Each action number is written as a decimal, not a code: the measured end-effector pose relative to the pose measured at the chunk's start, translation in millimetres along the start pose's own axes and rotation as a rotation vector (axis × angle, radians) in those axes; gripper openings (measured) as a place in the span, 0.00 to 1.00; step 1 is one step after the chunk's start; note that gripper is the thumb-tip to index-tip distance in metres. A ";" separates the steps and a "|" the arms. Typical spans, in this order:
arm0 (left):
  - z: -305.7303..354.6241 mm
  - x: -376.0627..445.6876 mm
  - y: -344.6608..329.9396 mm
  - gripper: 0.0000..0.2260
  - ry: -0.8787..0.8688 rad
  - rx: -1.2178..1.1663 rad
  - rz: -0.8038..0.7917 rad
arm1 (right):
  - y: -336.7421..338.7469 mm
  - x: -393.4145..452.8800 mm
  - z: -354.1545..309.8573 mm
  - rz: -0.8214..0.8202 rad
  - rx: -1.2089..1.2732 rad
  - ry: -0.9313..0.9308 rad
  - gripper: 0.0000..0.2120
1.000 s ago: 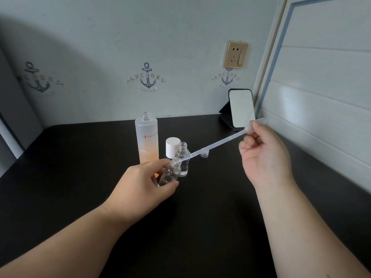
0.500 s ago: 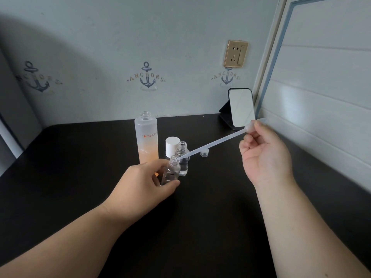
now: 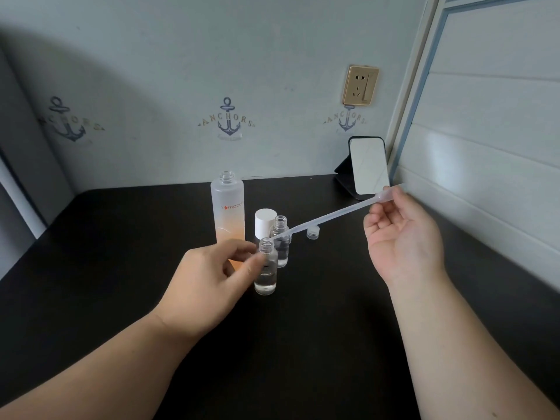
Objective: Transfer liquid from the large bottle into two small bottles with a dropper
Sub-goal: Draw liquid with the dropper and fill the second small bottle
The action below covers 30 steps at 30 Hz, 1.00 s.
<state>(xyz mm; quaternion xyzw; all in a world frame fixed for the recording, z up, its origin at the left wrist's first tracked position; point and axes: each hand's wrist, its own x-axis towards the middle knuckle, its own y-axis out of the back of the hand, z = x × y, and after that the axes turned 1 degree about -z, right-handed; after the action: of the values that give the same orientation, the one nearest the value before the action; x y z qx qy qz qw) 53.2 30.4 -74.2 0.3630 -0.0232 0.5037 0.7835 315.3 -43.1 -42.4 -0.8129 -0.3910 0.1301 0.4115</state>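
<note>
The large frosted bottle (image 3: 227,207) with orange liquid stands uncapped at the middle of the black table (image 3: 303,344). Two small clear bottles stand in front of it, both uncapped with some clear liquid. The nearer small bottle (image 3: 266,271) stands upright, and my left hand (image 3: 209,286) pinches its left side with thumb and forefinger. The farther small bottle (image 3: 281,250) stands just behind it. My right hand (image 3: 403,237) grips the bulb end of a long translucent dropper (image 3: 330,216). Its tip hovers just above and right of the nearer bottle's mouth.
A white cap (image 3: 266,221) stands between the large bottle and the small ones. A small clear cap (image 3: 313,231) lies to their right. A folding mirror (image 3: 368,165) stands at the back right corner, by the panelled wall.
The nearer small bottle went from tilted in my left hand to upright on the table. The dropper tip came out of its mouth and sits slightly above it.
</note>
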 end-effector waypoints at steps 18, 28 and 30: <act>-24.8 25.7 -8.2 0.19 0.251 -0.067 0.151 | -0.4 0.6 2.8 -0.061 0.010 -0.008 0.13; -17.6 21.3 -4.6 0.18 0.203 -0.097 0.182 | -1.2 1.7 3.3 -0.100 0.013 0.022 0.09; -17.8 20.8 -4.1 0.19 0.203 -0.086 0.186 | -0.6 1.6 3.3 -0.107 -0.006 0.030 0.10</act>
<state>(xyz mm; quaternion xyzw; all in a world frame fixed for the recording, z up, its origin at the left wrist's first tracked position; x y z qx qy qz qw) 60.8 56.0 -81.2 0.2725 0.0011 0.6068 0.7467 314.3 -39.8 -43.8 -0.7940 -0.4279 0.0945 0.4214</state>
